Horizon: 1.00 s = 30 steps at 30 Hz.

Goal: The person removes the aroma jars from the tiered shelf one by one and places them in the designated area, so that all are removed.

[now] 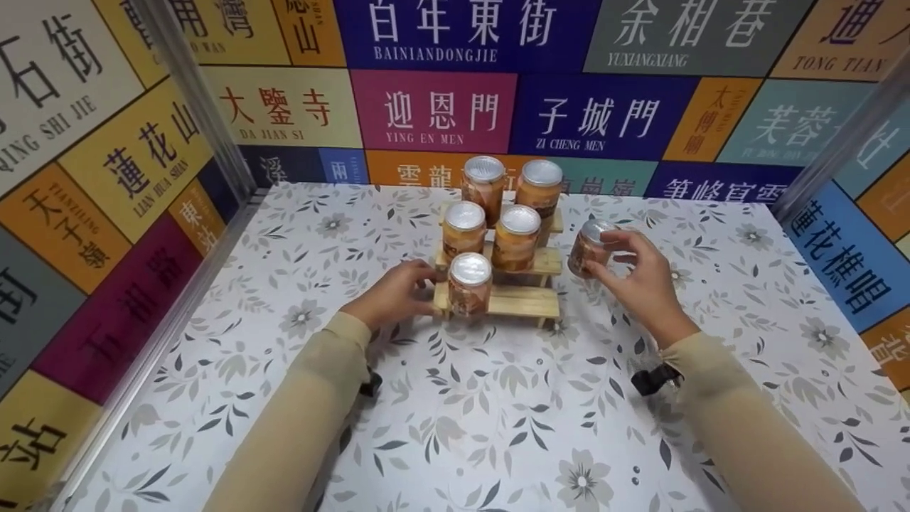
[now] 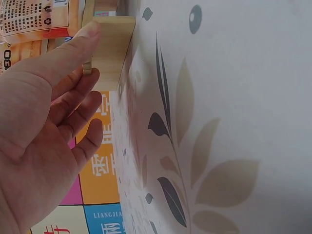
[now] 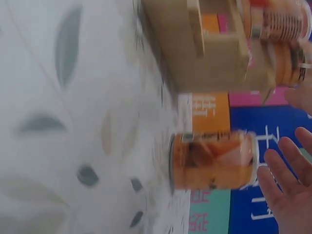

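A three-step wooden stand (image 1: 522,302) bears several orange cans with silver lids: two at the top, two on the middle step, one can (image 1: 470,283) at the left of the lowest. My left hand (image 1: 399,293) grips the stand's left end, thumb (image 2: 90,31) at the lowest step and fingers curled beside it. Another orange can (image 3: 214,161) stands upright on the table, right of the stand. Close around it is my right hand (image 1: 640,274); in the right wrist view its fingers (image 3: 287,170) are spread loosely beside the lid, a small gap apart.
The table (image 1: 455,441) has a white cloth with grey leaves and flowers. Colourful panels (image 1: 434,110) with Chinese street names rise behind and at both sides. Clear edge strips (image 1: 202,121) run up the corners. A dark strap (image 1: 655,380) sits under the right wrist.
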{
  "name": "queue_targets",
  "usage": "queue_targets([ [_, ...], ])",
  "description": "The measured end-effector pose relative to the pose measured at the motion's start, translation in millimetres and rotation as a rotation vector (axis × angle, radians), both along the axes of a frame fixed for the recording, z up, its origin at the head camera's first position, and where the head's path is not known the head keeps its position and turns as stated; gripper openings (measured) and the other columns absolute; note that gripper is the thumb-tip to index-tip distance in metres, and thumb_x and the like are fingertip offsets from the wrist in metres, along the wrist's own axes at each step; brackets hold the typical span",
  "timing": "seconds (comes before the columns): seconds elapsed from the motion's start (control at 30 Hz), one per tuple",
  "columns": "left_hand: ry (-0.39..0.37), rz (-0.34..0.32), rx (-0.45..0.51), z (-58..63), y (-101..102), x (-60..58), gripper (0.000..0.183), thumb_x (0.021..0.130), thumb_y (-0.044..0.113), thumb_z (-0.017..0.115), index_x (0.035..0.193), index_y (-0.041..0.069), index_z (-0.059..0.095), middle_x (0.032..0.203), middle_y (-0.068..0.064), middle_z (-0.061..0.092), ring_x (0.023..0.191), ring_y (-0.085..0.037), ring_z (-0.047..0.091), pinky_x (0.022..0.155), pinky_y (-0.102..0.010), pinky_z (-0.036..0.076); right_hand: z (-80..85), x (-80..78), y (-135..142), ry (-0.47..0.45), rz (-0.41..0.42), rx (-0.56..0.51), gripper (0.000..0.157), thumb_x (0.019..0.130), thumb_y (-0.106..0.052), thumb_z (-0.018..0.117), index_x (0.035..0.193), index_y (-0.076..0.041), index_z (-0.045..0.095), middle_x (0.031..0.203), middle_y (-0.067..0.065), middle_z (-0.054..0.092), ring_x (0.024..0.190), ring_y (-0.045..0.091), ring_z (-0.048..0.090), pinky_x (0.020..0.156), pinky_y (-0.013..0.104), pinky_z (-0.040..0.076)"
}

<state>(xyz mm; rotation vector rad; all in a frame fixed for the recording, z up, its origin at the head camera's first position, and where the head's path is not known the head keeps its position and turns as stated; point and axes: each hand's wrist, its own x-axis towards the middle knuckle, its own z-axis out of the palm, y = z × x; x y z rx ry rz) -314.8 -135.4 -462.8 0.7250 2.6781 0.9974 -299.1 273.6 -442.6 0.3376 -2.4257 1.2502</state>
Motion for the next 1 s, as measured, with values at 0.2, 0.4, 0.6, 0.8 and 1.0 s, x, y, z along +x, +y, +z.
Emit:
queue_targets([
  [0.2, 0.003, 0.014, 0.003, 4.3, -0.3, -0.1, 0.061, 0.079, 0.024, 0.091, 0.133, 0.009, 0.067, 0.126, -0.006, 0.065, 0.117, -0.029, 0.060, 0.102, -0.043, 0.051, 2.7, 20.9, -26.6, 0.009, 0.130, -0.056, 0.050, 0.085, -0.004, 0.083, 0.131, -0.002, 0.063, 0.124, 0.015, 0.067, 0.109, 0.025, 0.065, 0.093, 0.022, 0.056],
  [0.4, 0.017, 0.003, -0.004, 4.9, 0.2, 0.8, 0.056, 0.082, 0.022, 0.089, 0.132, 0.008, 0.068, 0.127, -0.008, 0.065, 0.115, -0.031, 0.060, 0.100, -0.043, 0.052, 4.1, 37.3, -56.4, -0.026, 0.242, -0.045, 0.056, 0.084, -0.008, 0.086, 0.134, -0.005, 0.062, 0.133, 0.014, 0.064, 0.116, 0.033, 0.065, 0.100, 0.047, 0.055],
  [0.6, -0.005, 0.005, -0.004, 3.1, 1.6, 1.2, 0.057, 0.081, 0.023, 0.090, 0.131, 0.008, 0.068, 0.125, -0.008, 0.065, 0.117, -0.033, 0.060, 0.100, -0.043, 0.051, 5.6, 48.1, -85.5, -0.025, 0.325, -0.076, 0.057, 0.084, -0.016, 0.087, 0.134, -0.007, 0.063, 0.131, 0.008, 0.066, 0.115, 0.028, 0.067, 0.100, 0.043, 0.057],
  [0.8, -0.021, 0.034, -0.004, 3.6, 0.5, 2.4, 0.057, 0.079, 0.022, 0.091, 0.131, 0.010, 0.069, 0.125, -0.007, 0.064, 0.116, -0.028, 0.059, 0.101, -0.043, 0.051, 7.4, 46.5, -114.2, 0.011, 0.358, -0.054, 0.059, 0.082, -0.016, 0.089, 0.134, -0.008, 0.063, 0.128, 0.009, 0.068, 0.116, 0.024, 0.067, 0.103, 0.036, 0.054],
  [1.0, -0.016, 0.023, -0.008, 2.8, 3.3, 2.7, 0.057, 0.079, 0.021, 0.091, 0.131, 0.009, 0.069, 0.125, -0.008, 0.065, 0.115, -0.029, 0.059, 0.099, -0.043, 0.051, 9.1, 45.5, -133.5, -0.001, 0.380, -0.072, 0.062, 0.082, -0.012, 0.088, 0.137, -0.004, 0.060, 0.129, 0.010, 0.066, 0.114, 0.028, 0.067, 0.100, 0.041, 0.057],
])
